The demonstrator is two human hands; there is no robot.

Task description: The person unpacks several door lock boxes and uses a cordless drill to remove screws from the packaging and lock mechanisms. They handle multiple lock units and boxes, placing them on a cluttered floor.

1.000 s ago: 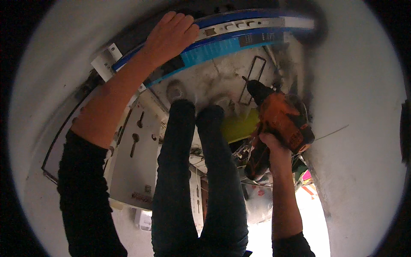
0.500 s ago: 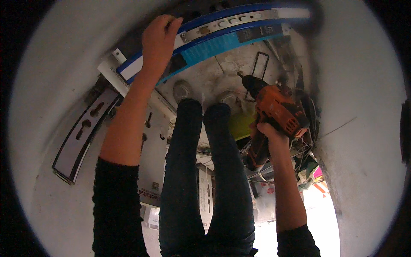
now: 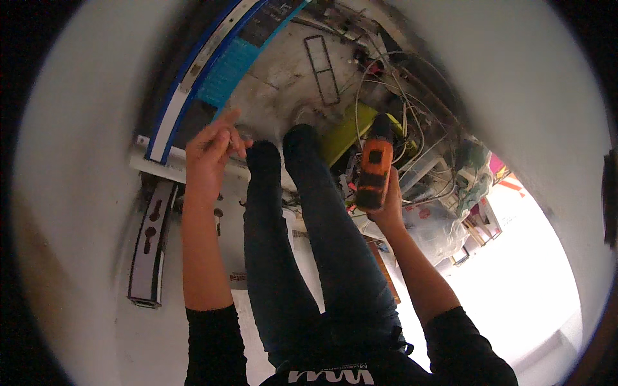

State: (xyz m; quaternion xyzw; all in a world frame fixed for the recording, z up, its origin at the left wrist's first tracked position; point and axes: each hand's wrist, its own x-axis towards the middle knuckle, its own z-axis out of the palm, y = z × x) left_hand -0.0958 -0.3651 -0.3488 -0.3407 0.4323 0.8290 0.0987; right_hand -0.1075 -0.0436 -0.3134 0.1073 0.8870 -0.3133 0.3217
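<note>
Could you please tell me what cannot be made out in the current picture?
All in the head view:
1) Most fingers of the right hand: hidden behind the orange and black drill.
2) Any bit beyond the drill's chuck: too small and dark to distinguish.
3) The far end of the long blue-edged panel: cut off by the top edge.
4) Whether the left hand pinches anything small: blurred fingertips.

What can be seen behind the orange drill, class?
Past the orange drill in the right hand, a yellow-green object and loose cables show. Whatever lies directly behind the drill's body is covered.
</note>
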